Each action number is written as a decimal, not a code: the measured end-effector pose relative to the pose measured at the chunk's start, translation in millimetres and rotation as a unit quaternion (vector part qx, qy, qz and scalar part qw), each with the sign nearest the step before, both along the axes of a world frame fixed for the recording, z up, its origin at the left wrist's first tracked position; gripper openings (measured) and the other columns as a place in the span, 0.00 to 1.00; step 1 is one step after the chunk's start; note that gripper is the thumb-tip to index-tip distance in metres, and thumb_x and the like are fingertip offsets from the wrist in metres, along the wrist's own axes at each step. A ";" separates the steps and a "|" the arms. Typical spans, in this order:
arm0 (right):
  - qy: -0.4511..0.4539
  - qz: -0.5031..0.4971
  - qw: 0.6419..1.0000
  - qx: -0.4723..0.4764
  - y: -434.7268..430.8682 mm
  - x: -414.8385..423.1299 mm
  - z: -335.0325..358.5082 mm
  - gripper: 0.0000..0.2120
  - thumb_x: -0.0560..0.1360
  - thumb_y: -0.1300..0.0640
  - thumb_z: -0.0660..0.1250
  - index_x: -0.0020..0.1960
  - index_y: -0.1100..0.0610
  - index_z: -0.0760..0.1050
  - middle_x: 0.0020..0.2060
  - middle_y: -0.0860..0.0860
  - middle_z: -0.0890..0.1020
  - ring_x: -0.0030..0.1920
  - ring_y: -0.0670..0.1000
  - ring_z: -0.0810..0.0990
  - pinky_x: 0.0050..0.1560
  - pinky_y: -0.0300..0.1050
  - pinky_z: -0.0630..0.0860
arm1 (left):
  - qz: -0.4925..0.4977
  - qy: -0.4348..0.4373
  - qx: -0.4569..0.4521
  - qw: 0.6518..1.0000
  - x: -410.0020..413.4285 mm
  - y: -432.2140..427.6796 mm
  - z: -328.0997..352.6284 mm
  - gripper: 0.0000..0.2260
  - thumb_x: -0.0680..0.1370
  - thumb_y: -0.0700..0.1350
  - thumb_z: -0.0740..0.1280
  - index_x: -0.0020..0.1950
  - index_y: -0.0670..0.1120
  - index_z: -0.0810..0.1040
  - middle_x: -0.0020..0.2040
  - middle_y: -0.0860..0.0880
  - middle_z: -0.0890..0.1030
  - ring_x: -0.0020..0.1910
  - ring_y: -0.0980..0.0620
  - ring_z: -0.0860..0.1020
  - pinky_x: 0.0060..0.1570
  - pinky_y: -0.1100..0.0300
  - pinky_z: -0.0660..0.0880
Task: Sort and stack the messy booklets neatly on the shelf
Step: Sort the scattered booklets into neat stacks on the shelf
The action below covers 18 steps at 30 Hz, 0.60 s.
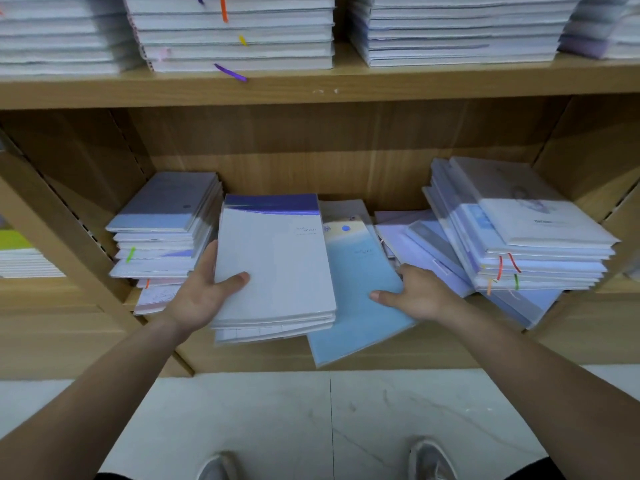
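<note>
1. The white stack (277,265), several booklets with a purple band along the far edge, lies in the middle of the lower bay of the shelf (346,168). Whether it rests there or is lifted cannot be told.
2. The left grip (204,292) grasps the white stack at its left edge. The thumb (235,280) lies on the top cover and the fingers run along the side.
3. A blue booklet (360,292) lies just right of the white stack, with its left part tucked under it. It is turned askew, and its near corner juts past the front of the shelf.
4. The right grip (419,292) grasps the blue booklet, with the thumb flat on the cover and the fingers curled at its right edge.
5. Left of the white stack and touching it stands an uneven left pile (166,230). Its booklets are shifted out of line, and green and orange tabs stick out at the front.
6. Right of the white stack, beyond the blue booklet, loose lilac booklets (415,237) lie fanned and overlapping.
7. Further right of the white stack, a right pile (526,237) leans on those lilac booklets. It is tilted, with red, orange and green tabs at its near edge.
8. Above the white stack runs the upper board (311,88). It carries tall stacks (235,39) with orange, yellow and purple tabs.
9. Nearer the person than the white stack is the pale tiled floor (277,410), with two shoes (429,457) at the bottom edge of the view.
</note>
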State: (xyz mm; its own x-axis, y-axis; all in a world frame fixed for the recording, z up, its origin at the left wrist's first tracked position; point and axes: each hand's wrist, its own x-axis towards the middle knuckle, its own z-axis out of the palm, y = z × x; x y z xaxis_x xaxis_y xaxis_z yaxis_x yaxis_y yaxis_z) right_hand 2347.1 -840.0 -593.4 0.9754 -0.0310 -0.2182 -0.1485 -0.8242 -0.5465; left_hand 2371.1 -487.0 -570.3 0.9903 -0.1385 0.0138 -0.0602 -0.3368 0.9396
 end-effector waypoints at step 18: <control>0.023 -0.002 1.000 0.019 -17.1 -15.9 18.4 0.13 0.79 0.41 0.65 0.53 0.51 0.73 0.44 0.45 0.80 0.39 0.47 0.81 0.28 0.38 0.73 | 0.021 -0.006 -0.043 0.999 18.4 -30.4 -2.9 0.19 0.78 0.40 0.70 0.68 0.50 0.73 0.59 0.52 0.82 0.55 0.53 0.82 0.51 0.60 0.79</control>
